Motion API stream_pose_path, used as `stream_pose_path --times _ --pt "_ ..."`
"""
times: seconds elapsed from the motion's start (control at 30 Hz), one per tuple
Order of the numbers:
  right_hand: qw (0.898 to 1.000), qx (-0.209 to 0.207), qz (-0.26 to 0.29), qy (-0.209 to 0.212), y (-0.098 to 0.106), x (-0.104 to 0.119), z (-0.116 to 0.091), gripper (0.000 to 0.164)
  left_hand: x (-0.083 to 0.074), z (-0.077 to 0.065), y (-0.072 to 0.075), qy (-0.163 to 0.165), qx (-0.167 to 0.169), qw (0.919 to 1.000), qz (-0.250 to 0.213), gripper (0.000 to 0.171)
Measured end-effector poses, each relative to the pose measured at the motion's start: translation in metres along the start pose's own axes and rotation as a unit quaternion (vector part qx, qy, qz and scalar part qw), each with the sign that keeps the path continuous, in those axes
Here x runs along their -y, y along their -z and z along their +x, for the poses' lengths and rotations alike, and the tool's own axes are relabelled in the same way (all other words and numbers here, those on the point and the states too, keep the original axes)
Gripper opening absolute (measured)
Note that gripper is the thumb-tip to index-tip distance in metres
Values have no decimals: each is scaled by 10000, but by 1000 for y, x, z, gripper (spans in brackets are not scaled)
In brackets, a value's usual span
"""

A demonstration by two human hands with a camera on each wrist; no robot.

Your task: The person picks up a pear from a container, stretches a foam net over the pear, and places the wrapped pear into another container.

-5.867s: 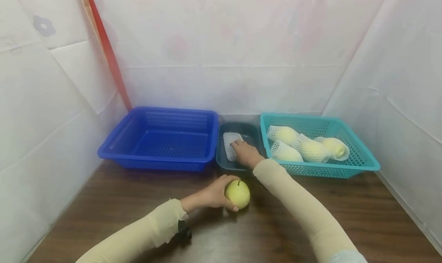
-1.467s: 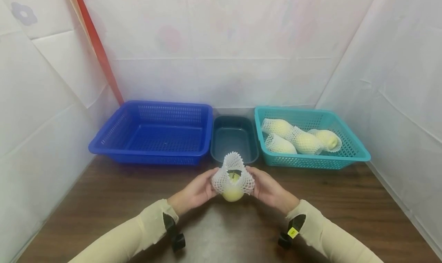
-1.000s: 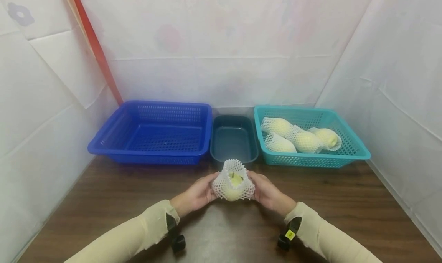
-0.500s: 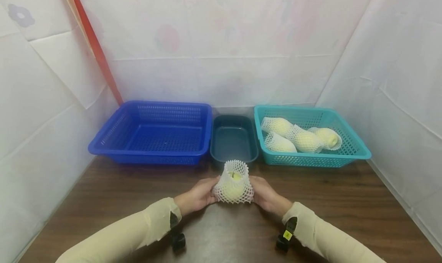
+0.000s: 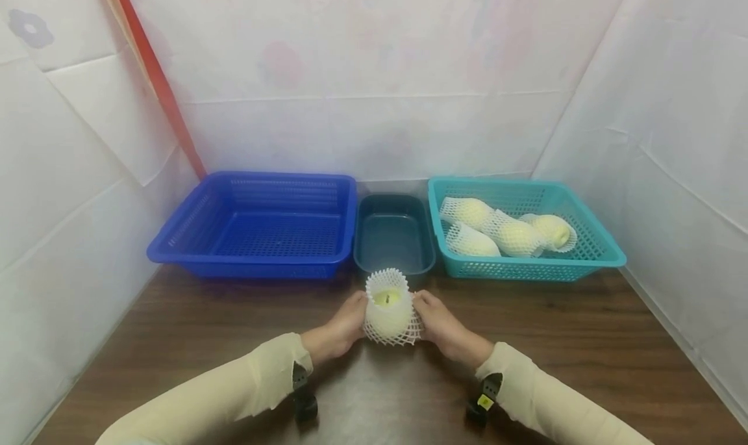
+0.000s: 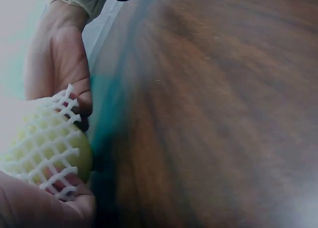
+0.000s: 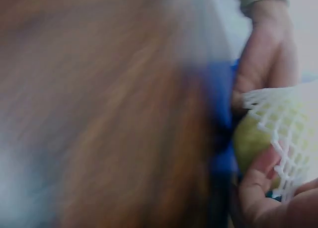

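A yellow-green pear (image 5: 387,298), stem up, sits inside a white foam net sleeve (image 5: 388,325) above the table's middle. The net stands up as a collar around the stem and flares at the lower right. My left hand (image 5: 341,327) grips the sleeved pear from its left side. On the other side my right hand (image 5: 445,326) pinches the net, thumb on its edge. In the right wrist view, the bare underside of the pear (image 7: 247,142) shows past the net. The left wrist view also shows the pear (image 6: 85,156) poking out beneath the mesh.
Behind the hands, a blue basket (image 5: 251,260) stands at left and a dark grey tray (image 5: 394,234) in the centre. At right, a teal basket (image 5: 596,263) holds several net-wrapped pears (image 5: 517,237). White sheeting (image 5: 374,133) encloses the wooden table (image 5: 193,341).
Earlier the left hand held the bare pear while the right reached a net in the tray. Both hands then drew the net down over the pear; it now covers more, and the pear has shifted slightly left.
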State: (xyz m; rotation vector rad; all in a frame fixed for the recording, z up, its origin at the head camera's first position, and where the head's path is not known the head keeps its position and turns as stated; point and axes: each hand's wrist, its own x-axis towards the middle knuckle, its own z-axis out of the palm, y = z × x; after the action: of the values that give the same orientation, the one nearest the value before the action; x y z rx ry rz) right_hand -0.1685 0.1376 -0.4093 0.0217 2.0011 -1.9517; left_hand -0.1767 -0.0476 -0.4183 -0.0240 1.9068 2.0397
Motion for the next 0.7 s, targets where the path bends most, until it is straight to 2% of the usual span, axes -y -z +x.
stream_pose_path --times 0.13,0.2,0.27,0.53,0.7 --pt "9989 330 328 -110 1 9 -5 28 -9 3 0 106 452 9989 76 18" --pt "9983 338 450 -143 1 12 -6 28 -13 4 0 148 680 9976 58 20" --pt "9982 259 523 -138 0 15 -5 28 -16 5 -1 150 732 9972 -7 24" --pt "9983 -190 549 -90 -4 24 -1 32 -19 2 -7 -30 181 9989 -431 45" --pt "9979 -252 596 17 -6 25 1 33 -18 3 -11 -72 10 9974 -714 47"
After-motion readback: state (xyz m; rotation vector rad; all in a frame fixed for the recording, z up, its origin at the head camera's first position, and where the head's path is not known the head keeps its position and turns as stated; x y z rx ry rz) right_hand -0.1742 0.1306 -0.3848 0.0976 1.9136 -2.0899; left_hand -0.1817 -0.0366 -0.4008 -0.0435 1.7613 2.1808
